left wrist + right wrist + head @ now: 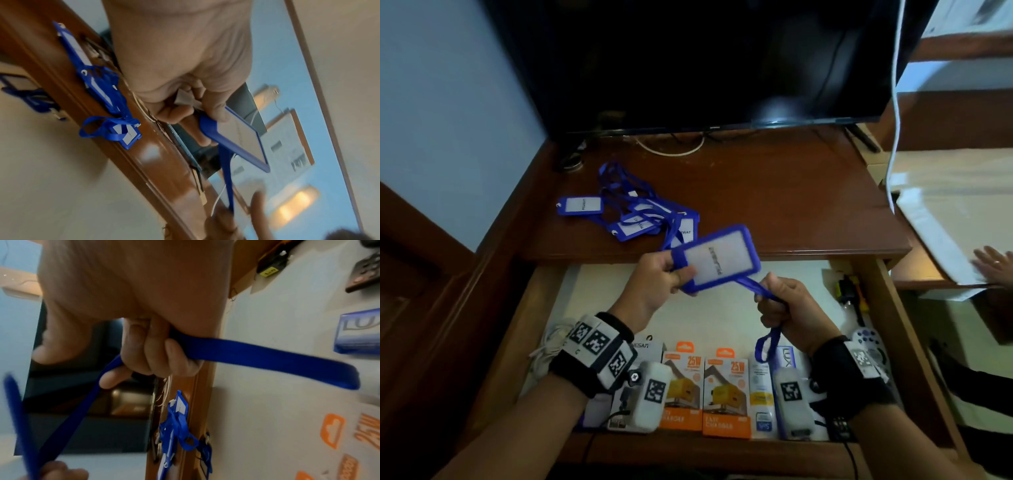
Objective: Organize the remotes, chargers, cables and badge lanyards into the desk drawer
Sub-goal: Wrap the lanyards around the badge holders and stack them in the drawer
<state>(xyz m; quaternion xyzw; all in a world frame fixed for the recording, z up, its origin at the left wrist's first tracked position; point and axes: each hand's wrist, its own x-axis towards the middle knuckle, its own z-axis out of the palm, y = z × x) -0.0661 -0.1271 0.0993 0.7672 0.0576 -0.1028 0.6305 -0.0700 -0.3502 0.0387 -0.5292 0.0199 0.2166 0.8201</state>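
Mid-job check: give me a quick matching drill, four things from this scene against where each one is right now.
Things:
1. badge holder
2. lanyard strap
3. pile of badge lanyards
4. orange charger boxes

Places:
A. lying on the desk top, below the TV
B. gripped in the right hand
C. standing in a row at the front of the open drawer
D. pinched in the left hand above the drawer

Pairs: 1-D, 2-B, 3-A, 4-C
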